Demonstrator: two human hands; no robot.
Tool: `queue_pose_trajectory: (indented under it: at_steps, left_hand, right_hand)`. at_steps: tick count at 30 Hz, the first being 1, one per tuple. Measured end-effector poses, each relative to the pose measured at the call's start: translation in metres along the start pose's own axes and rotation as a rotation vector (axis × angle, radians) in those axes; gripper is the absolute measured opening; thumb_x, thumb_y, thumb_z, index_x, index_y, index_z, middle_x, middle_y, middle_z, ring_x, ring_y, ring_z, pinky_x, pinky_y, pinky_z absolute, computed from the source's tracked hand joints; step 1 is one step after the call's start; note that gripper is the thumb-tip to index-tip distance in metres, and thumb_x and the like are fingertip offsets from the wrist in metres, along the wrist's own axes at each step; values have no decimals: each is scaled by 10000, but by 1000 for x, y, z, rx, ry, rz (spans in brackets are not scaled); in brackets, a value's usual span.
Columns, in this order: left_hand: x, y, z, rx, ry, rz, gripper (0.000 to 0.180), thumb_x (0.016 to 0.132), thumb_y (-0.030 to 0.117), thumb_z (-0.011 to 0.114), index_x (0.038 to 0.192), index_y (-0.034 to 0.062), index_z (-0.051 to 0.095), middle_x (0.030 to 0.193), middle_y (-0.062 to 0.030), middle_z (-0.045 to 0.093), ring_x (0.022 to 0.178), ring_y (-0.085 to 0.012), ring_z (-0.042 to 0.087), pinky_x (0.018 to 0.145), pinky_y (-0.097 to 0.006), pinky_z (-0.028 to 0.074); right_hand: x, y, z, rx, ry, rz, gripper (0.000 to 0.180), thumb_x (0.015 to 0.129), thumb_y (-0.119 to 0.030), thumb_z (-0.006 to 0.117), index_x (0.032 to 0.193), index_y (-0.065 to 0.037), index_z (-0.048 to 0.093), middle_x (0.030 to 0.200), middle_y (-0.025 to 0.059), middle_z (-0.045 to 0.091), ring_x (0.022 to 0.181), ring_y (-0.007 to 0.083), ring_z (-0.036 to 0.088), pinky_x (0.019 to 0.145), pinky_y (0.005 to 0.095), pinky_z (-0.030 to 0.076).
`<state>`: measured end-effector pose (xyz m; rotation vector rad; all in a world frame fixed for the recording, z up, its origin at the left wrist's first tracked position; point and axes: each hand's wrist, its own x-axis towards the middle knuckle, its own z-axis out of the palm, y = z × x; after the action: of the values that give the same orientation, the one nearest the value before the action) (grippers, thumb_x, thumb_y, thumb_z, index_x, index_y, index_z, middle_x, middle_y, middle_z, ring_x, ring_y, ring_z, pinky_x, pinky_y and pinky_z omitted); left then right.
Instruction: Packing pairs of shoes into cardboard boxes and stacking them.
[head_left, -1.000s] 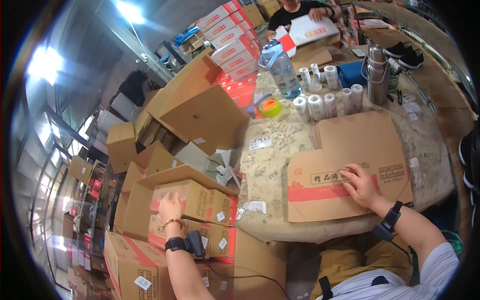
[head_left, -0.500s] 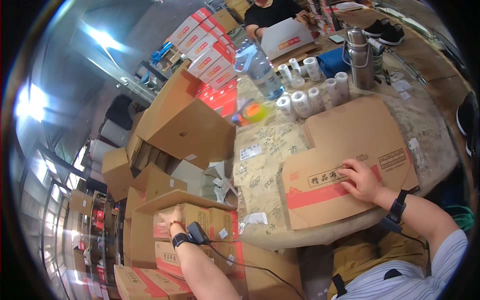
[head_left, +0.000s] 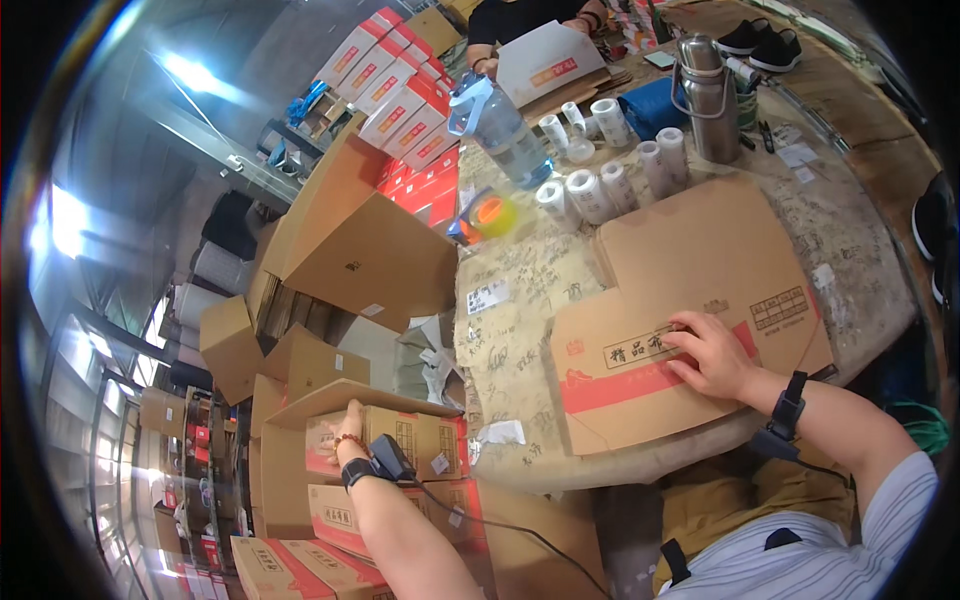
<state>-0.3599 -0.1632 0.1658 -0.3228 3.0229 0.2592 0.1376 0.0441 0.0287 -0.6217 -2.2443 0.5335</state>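
Note:
My right hand rests on a flattened brown cardboard box with a red stripe and dark print, on the table's near side. Its fingers are slightly bent and apart, holding nothing. Low on the left, my left hand reaches into an open carton and touches the brown-and-red boxes packed inside. Its thumb points up, away from the other fingers, which are partly hidden against a box. Both wrists wear black bands with small devices; a cable runs from each.
Paper label rolls, a large water bottle, tape rolls and a steel flask stand on the table. Big open cartons lie left. Across the table, a person handles a white box.
My view has shifted slightly, moving the table things up and left. My left thumb has lifted and now stands up from the boxes. My right hand stays on the flattened box.

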Motion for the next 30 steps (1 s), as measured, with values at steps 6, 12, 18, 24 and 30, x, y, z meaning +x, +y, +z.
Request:
queue_pose_trajectory:
  at_steps: [6,12,18,24,30]
  left_hand:
    - [-1,-20,-7,-336,237,153,1108,681,556,662,1479,80,58,1494,-296,-20,1401,-411,-9,1107,-544,100]
    - [-119,14,8,-662,712,610,860,759,263,679,1436,30,204,1477,-259,105,1382,-355,150,1078,-453,248]
    - [-238,-33,122,-659,-256,1345,679,720,135,722,1327,45,431,1374,-194,373,1305,-324,332,1046,-432,310]
    - [-263,-67,202,-743,-439,1187,741,721,131,728,1347,-54,378,1349,-249,415,1277,-315,392,1058,-398,306]
    - [-282,-57,145,-963,-585,953,772,744,156,725,1362,-90,334,1360,-221,434,1256,-257,429,1024,-366,371]
  right_hand:
    - [-3,5,4,56,43,-10,310,715,-104,678,1010,-61,596,1122,130,517,968,299,549,831,395,456]
    - [-13,23,0,196,123,30,301,753,-121,672,1034,-48,591,1137,130,499,968,269,560,811,367,470]
    - [-24,26,-39,400,318,410,344,784,-190,690,1087,-68,582,1163,102,479,1030,215,547,862,335,458]
    - [-113,69,-111,-171,253,502,625,710,-324,757,1245,-95,530,1348,181,405,1209,327,464,956,389,418]
    - [-117,54,-138,-91,-93,560,925,595,-508,804,1344,-99,449,1431,279,254,1301,427,316,1057,438,303]
